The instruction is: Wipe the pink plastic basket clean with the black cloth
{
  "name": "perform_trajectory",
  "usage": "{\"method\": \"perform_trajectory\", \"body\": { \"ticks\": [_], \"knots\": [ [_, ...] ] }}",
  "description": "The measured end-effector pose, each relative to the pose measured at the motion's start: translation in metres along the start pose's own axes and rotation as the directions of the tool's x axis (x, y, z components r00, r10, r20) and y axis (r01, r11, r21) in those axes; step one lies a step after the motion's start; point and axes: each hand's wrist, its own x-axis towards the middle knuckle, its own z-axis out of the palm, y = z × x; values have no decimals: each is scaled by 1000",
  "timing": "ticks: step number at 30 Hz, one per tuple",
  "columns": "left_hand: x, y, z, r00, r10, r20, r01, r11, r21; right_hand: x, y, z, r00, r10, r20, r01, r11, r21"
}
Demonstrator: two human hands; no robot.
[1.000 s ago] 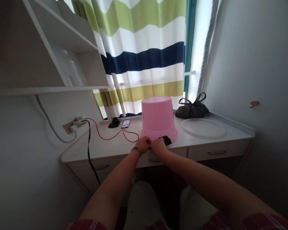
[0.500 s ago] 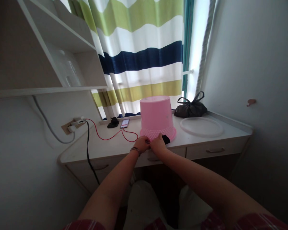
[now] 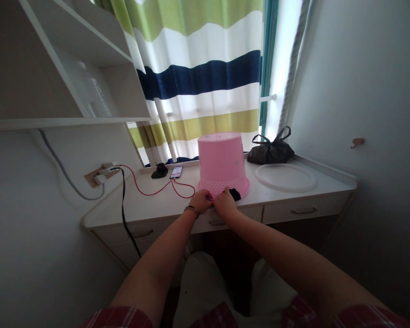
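An upside-down pink plastic basket (image 3: 221, 157) stands on the white desk, its perforated band and wide rim at the bottom. At the front of that rim my left hand (image 3: 201, 201) is closed in a pinch; what its fingers hold is too small to make out. Close beside it, almost touching, my right hand (image 3: 225, 203) is closed too. From behind its fingers a dark piece of thin black material (image 3: 235, 194) sticks out to the right, against the basket's rim. Both sets of fingertips are partly hidden.
Right of the basket lie a pale round ring or lid (image 3: 285, 177) and a tied black plastic bag (image 3: 270, 151). To the left are a phone (image 3: 176, 172) on a red cable (image 3: 150, 194) and a small black bundle (image 3: 159, 171). A black cord (image 3: 123, 205) hangs over the desk edge.
The view has tilted down slightly, so everything sits a little differently in the picture. Both hands stay at the basket's front rim, with only slight finger movement.
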Motion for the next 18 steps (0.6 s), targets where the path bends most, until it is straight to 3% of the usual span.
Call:
{"method": "perform_trajectory", "body": {
  "ticks": [18],
  "knots": [
    [0,2,1,1000,14,-19,-14,1000,23,-12,1,1,995,0,-99,-3,999,-32]
  ]
}}
